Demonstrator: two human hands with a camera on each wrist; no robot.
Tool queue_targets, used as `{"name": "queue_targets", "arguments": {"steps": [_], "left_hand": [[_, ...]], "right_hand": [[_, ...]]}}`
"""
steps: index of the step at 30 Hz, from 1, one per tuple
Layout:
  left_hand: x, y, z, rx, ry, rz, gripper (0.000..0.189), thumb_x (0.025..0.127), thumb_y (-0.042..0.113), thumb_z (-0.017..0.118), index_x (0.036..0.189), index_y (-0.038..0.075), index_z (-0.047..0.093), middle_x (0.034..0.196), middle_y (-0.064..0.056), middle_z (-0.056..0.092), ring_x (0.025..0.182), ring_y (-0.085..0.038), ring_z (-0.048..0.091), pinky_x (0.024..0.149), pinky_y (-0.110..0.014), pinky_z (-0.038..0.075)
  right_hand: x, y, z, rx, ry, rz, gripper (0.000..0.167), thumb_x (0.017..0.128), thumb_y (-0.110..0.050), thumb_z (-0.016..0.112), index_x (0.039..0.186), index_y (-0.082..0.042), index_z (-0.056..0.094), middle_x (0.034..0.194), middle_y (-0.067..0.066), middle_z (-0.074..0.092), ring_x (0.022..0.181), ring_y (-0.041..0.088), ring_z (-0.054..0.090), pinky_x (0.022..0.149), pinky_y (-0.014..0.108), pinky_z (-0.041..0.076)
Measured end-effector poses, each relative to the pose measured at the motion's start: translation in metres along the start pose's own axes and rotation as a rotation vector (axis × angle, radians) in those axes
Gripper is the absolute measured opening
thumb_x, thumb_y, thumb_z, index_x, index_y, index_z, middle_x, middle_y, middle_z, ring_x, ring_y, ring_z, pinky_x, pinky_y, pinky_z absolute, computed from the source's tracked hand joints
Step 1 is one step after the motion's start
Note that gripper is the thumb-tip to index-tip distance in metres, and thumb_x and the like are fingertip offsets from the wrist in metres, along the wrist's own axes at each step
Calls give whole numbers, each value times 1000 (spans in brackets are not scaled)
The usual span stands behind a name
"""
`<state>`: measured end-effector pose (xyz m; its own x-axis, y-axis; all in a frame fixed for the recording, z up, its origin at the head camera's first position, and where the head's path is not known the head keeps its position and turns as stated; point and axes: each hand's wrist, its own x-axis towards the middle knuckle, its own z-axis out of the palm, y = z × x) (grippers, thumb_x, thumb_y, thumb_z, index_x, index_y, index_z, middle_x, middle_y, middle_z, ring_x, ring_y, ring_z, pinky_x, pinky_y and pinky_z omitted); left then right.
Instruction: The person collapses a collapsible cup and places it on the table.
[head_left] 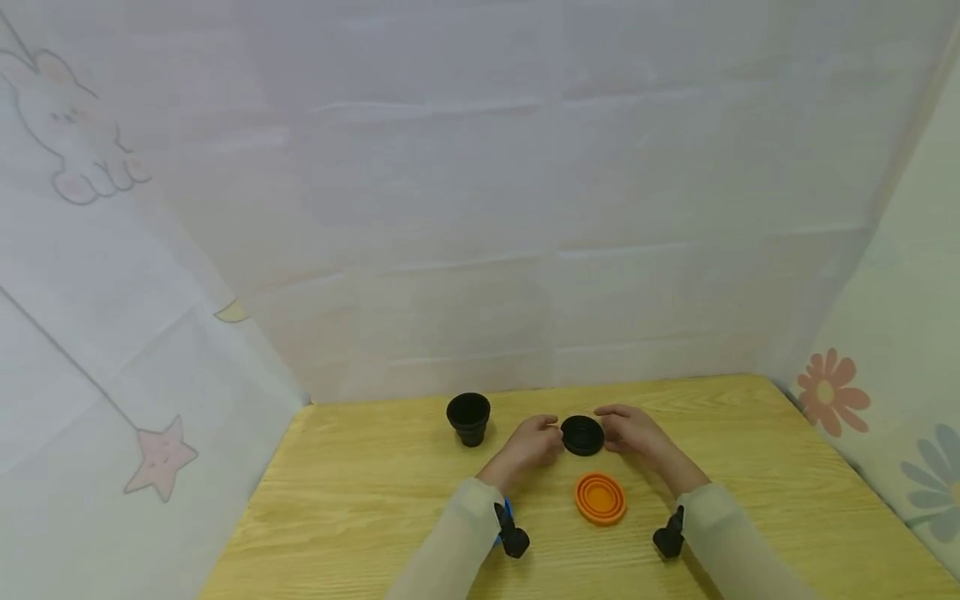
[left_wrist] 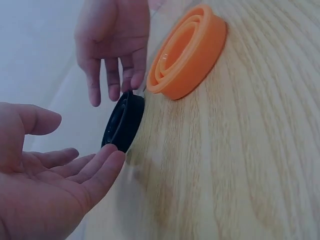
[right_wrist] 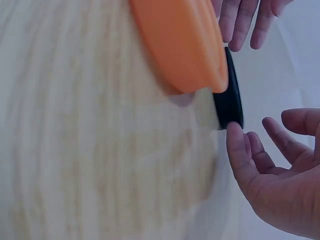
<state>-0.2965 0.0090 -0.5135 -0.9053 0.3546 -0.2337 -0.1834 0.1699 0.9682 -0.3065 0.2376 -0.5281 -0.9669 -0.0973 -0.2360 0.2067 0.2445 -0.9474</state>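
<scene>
A flat black collapsed cup [head_left: 582,436] with ringed folds lies on the table between both hands. At its left side is my left hand [head_left: 529,446], with fingertips right at the rim and the thumb held apart. My right hand [head_left: 636,435] is on the opposite side, its fingers loosely bent and the fingertips at the rim. Neither hand curls round the cup in the wrist views. Nearer to me lies an orange collapsed cup [head_left: 601,498], its concentric rings facing up; it looms large in the left wrist view.
Left of the hands stands an expanded black cup [head_left: 469,419], mouth up. A blue item [head_left: 508,505] shows partly from under my left sleeve, mostly hidden. The wooden table [head_left: 345,492] meets a pale cloth backdrop [head_left: 465,250] at its back edge.
</scene>
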Motion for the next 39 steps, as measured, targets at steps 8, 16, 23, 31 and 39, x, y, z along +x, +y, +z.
{"name": "queue_targets", "arguments": {"steps": [8,16,23,31,39], "left_hand": [[-25,16,-10,420,4,217,48,105,23,56,150,9,48,148,-12,53,125,-29,59,97,-44,55],[-53,34,-41,747,21,456,48,106,26,53,153,18,45,152,-3,49,139,-24,48,111,-45,44],[-71,35,-77,886,70,592,49,105,21,56,152,12,45,153,-6,48,142,-26,42,114,-47,40],[-81,16,-116,1071,164,659,49,102,18,60,149,6,48,154,-12,47,144,-33,40,117,-50,36],[-84,-4,-148,1114,251,652,52,100,17,65,148,8,49,154,-13,46,144,-34,40,114,-53,38]], "right_hand": [[-4,-18,0,-83,-13,-97,45,107,-22,50,145,2,50,148,29,47,132,46,49,106,56,46],[-2,-33,12,-219,-22,-227,48,106,-31,54,148,-9,51,151,17,49,135,39,50,109,55,44],[0,-44,36,-387,-25,-415,47,106,-32,55,147,-10,53,148,17,52,130,40,55,104,58,47],[3,-51,64,-456,-96,-518,44,105,-19,56,149,-12,50,152,14,48,137,39,47,105,56,47],[9,-56,89,-507,-116,-562,47,106,-18,55,151,-7,46,155,16,44,143,36,41,109,57,42]]}}
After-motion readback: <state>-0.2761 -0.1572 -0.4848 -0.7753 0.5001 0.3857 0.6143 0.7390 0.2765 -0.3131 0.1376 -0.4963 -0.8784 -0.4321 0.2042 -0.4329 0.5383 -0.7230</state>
